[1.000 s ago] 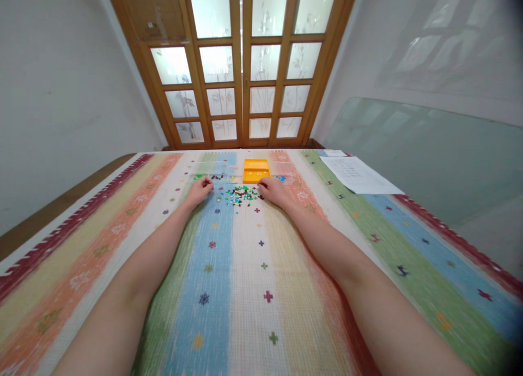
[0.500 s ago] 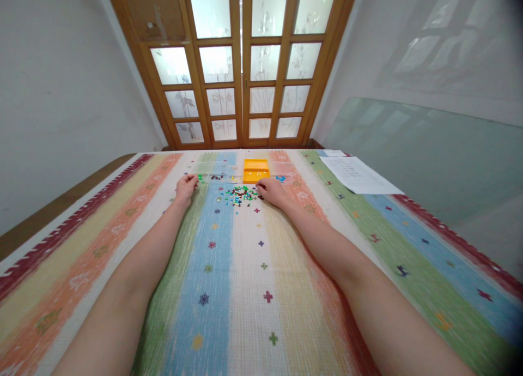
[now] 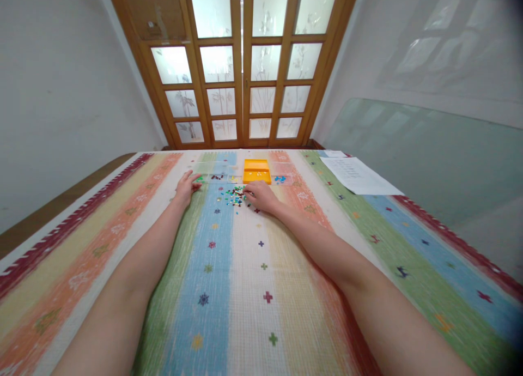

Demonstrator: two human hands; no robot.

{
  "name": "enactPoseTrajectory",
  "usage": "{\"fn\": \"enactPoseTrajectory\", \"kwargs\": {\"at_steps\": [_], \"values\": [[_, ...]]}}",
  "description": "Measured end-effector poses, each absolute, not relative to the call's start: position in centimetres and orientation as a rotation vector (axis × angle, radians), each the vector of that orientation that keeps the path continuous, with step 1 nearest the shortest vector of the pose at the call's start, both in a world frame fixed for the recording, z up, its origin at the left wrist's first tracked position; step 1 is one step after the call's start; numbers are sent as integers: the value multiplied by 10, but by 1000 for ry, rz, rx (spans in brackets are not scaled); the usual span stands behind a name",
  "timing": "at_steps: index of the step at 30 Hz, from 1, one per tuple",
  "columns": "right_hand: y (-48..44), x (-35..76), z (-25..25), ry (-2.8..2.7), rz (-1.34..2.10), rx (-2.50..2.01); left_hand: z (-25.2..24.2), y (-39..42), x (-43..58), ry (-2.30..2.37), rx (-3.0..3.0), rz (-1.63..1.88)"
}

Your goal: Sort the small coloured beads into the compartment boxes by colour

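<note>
A loose pile of tiny coloured pieces point(image 3: 233, 195), green, blue, dark red and white, lies on the striped cloth. My right hand point(image 3: 261, 196) rests at the pile's right side, fingers curled down together among the pieces; whatever is between the fingertips is hidden. To the left, my left hand point(image 3: 187, 188) has its fingers apart beside some green pieces point(image 3: 199, 179) in a clear compartment. Along the same row sit dark red pieces point(image 3: 217, 177), a few yellow pieces point(image 3: 234, 179) and blue pieces point(image 3: 280, 179). Behind my right hand stands an open orange-yellow box point(image 3: 256, 165) with small light pieces inside.
Printed paper sheets point(image 3: 359, 175) lie at the far right of the table. The patterned tablecloth point(image 3: 245, 289) covers the table. Beyond its far edge are wood-framed glass doors point(image 3: 242, 65), and a glass panel point(image 3: 425, 147) leans against the right wall.
My right hand has moved left, onto the right part of the pile. My left hand's fingers have spread from a pinch near the green pieces.
</note>
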State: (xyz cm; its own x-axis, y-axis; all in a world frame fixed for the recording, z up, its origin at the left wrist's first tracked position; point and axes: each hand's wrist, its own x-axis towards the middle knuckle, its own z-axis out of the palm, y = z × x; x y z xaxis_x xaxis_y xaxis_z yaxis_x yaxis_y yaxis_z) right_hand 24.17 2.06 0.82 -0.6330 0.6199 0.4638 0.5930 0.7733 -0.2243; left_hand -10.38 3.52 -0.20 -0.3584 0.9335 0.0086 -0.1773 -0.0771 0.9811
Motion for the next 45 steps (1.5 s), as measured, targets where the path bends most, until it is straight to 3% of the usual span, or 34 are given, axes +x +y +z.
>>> {"fn": "enactPoseTrajectory", "kwargs": {"at_steps": [8, 14, 21, 27, 39, 45], "values": [[-8, 199, 3, -2655, 139, -575, -16, 40, -100, 1411, 1139, 1520], [-6, 185, -10, -2755, 105, -569, -24, 42, -94, 1465, 1305, 1444], [0, 174, -10, -2769, 107, -562, -27, 33, -85, 1632, 2000, 1149], [-2, 181, -8, -2686, 61, -560, -25, 32, -84, 1648, 2079, 1099], [59, 244, 4, -2108, 6, -1134, -15, 23, -75, 1629, 2243, 955], [70, 257, -6, -2158, 14, -1246, -10, 20, -69, 1502, 2340, 877]]}}
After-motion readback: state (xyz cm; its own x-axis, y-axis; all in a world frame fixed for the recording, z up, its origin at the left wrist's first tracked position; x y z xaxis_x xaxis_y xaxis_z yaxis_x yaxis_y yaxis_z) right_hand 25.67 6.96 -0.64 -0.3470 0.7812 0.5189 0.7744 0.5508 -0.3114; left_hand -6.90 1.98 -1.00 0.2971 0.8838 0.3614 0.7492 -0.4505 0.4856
